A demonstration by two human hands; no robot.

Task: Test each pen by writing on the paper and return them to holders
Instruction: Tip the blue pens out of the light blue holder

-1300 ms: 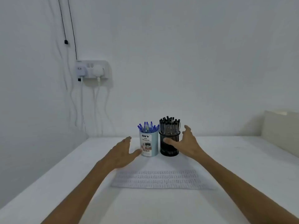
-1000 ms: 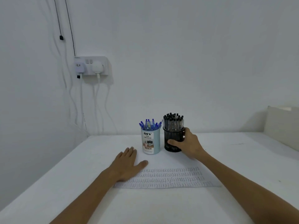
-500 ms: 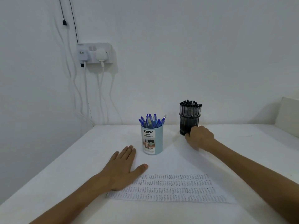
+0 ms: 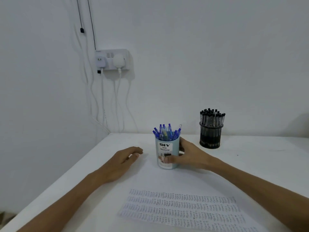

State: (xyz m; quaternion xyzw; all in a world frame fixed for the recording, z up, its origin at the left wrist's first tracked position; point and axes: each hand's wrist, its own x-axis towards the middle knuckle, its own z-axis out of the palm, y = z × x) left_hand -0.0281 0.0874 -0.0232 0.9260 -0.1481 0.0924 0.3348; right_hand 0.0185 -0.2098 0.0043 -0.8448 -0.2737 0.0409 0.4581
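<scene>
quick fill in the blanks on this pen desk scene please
The right hand grips the light blue holder, which is full of ____ pens.
The left hand holds ____.
The holder's label reads DIY DESK ____.
The mesh holder of black pens stands untouched, nearer the ____ than the paper.
Missing words: blue; nothing; ORGANIZER; wall.

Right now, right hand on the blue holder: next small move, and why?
Probably slide the blue holder left, toward the open left hand: the right hand grips its side, and it stands just beyond the paper, where writing will likely need room.
</scene>
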